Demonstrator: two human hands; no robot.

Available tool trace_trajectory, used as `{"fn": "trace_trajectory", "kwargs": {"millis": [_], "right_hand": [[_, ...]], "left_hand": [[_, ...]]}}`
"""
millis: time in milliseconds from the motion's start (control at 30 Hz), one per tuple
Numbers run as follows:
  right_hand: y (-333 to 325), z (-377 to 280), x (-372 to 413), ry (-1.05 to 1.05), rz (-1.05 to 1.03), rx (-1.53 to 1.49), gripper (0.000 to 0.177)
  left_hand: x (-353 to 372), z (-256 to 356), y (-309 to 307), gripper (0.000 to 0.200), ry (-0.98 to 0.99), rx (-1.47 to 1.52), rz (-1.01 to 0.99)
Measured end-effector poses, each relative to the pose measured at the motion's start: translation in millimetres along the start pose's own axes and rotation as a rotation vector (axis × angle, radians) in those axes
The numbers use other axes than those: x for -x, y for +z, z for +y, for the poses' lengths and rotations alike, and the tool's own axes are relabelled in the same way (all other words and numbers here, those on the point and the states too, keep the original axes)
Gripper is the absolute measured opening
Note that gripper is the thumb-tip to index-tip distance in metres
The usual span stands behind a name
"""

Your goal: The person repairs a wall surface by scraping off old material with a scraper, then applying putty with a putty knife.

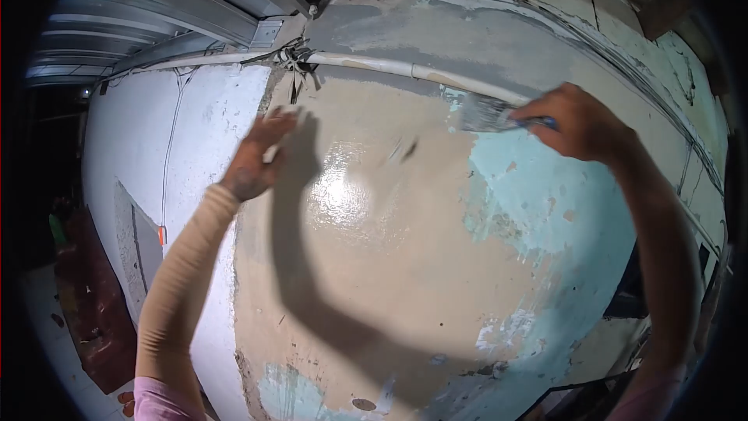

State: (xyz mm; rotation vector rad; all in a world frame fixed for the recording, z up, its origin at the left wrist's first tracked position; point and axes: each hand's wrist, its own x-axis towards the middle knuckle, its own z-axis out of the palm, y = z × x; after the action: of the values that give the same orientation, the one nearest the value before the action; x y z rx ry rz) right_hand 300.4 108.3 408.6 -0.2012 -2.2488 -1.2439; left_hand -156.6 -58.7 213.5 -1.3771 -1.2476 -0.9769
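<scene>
My right hand (573, 125) is closed round the handle of a scraper (487, 114), whose wide, motion-blurred blade lies at the wall near the top edge of the turquoise paint (538, 179). Beige, partly wet-looking wall surface (405, 265) spreads to the left of that paint. My left hand (261, 152) has its fingers apart and holds nothing; it is at the left edge of the beige area, beside the white wall section (206, 117). A shadow of the left arm falls across the beige surface.
A pale pipe (413, 70) runs along the wall above both hands, with tangled cables (292, 54) at its left part. Metal roof beams (156, 0) are at the upper left. More cables (615, 47) cross the upper right. A dark red object (93, 304) stands at the lower left.
</scene>
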Motion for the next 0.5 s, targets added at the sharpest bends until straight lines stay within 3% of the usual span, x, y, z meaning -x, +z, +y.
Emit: {"fn": "trace_trajectory", "kwargs": {"millis": [100,167,267,333,433,500], "right_hand": [[-0.1,9.2,0.7,-0.013,-0.029,-0.004,0.029],[18.9,2.2,-17.2,-0.138,0.092,0.004,0.029],[16.6,-46.5,-68.9,0.045,-0.022,0.013,0.029],[3.5,-34.0,-46.3,0.007,0.001,0.010,0.029],[-1.9,-18.3,-27.7,0.026,-0.052,-0.003,0.028],[5.8,-23.8,-28.9,0.015,0.015,-0.015,0.028]], "left_hand": [[36.3,-46.5,-29.4,0.058,-0.133,-0.148,0.026],[20.6,-27.9,-17.4,0.058,-0.084,-0.042,0.043],[-12.8,22.2,0.6,0.058,-0.009,0.043,0.002],[1.7,0.9,-10.5,0.057,0.019,-0.010,-0.009],[62.7,-61.5,-44.6,0.059,-0.128,-0.163,0.001],[67.3,-50.8,-43.9,0.060,-0.083,-0.133,0.016]]}}
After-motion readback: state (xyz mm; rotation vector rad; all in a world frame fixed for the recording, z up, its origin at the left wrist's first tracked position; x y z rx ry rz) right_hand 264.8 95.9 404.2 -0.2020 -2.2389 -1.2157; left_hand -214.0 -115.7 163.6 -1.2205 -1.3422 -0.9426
